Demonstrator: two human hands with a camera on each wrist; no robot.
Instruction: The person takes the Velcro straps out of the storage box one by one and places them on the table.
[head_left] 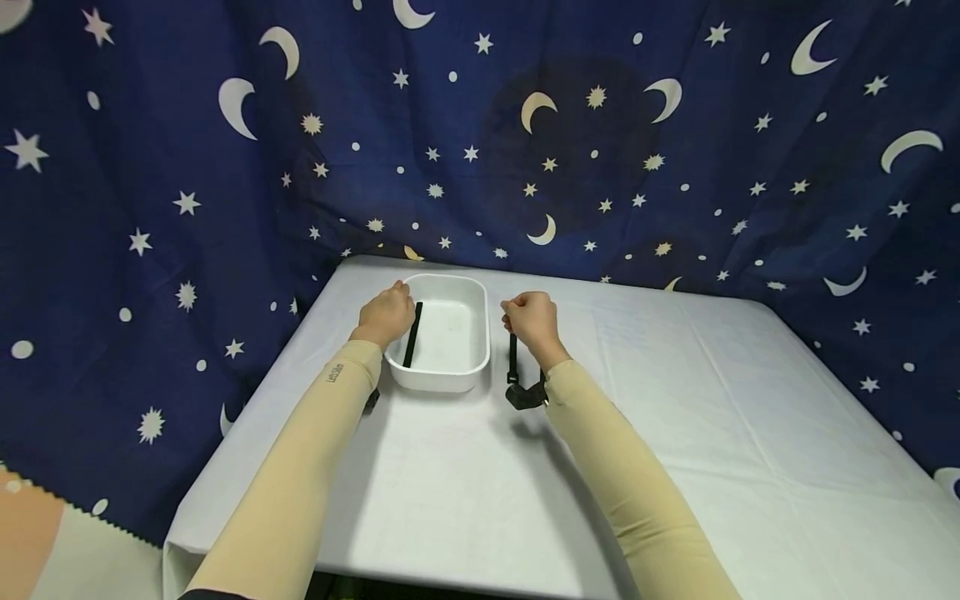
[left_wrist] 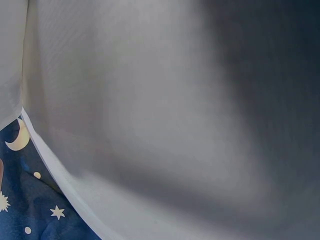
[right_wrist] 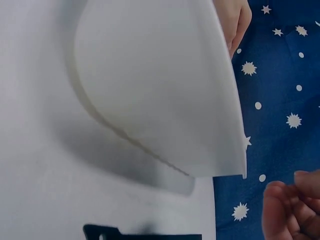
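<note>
A white rectangular basin (head_left: 450,382) with rounded corners stands on the white-covered table. My left hand (head_left: 386,314) grips its left rim, fingers bent over the edge. In the right wrist view part of the left hand (right_wrist: 234,22) shows beyond the basin wall (right_wrist: 165,100). Just right of the basin, apart from it, my right hand (head_left: 534,321) is raised with curled fingers. Up close, its thumb (right_wrist: 309,184) lies near the bent index finger, and nothing shows between them. The left wrist view is filled by the blurred basin side (left_wrist: 150,100).
A black strip (head_left: 412,335) overlaps the basin's inside near the left hand. Black wrist gear (head_left: 527,395) hangs under the right wrist. The white tablecloth (head_left: 712,400) extends to the right. Behind stands a dark blue curtain (head_left: 480,117) with moons and stars.
</note>
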